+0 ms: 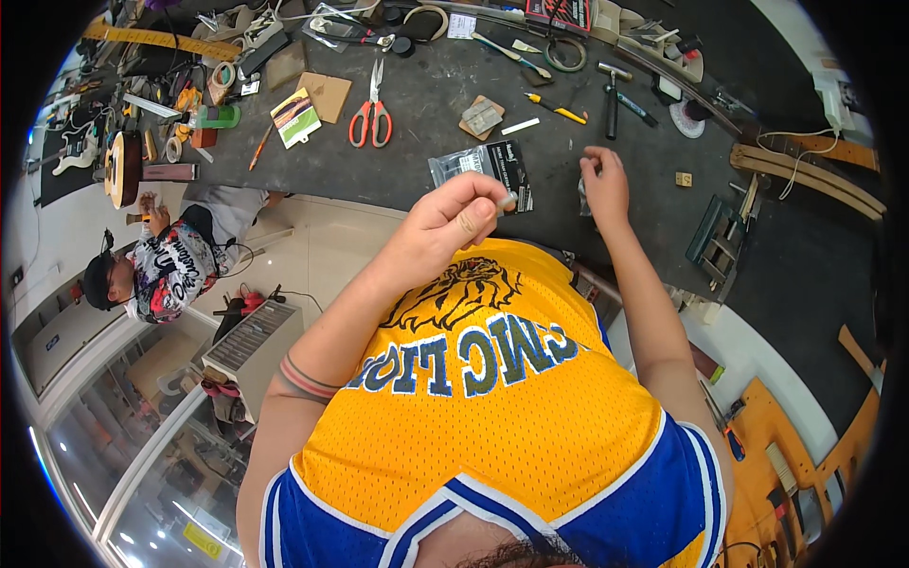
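Note:
My left hand [453, 220] is closed over the near edge of the bench, thumb and forefinger pinching a small pale piece [509, 201]. Just beyond it lies a black and clear plastic package [509, 168]. To the right, my right hand [608, 185] is bent down at the bench edge with its fingers curled together. Beside those fingers shows a small greyish, see-through item [584, 201]; what exactly they grip is hidden. A little square block [684, 179] with dots lies right of this hand.
Orange-handled scissors [370, 118], a yellow craft knife [557, 108], a hammer [613, 104] and a grey block [481, 117] lie across the dark bench [407, 175]. A vise-like tool [717, 241] sits at right. Another person [185, 251] works at left, near a small guitar [123, 168].

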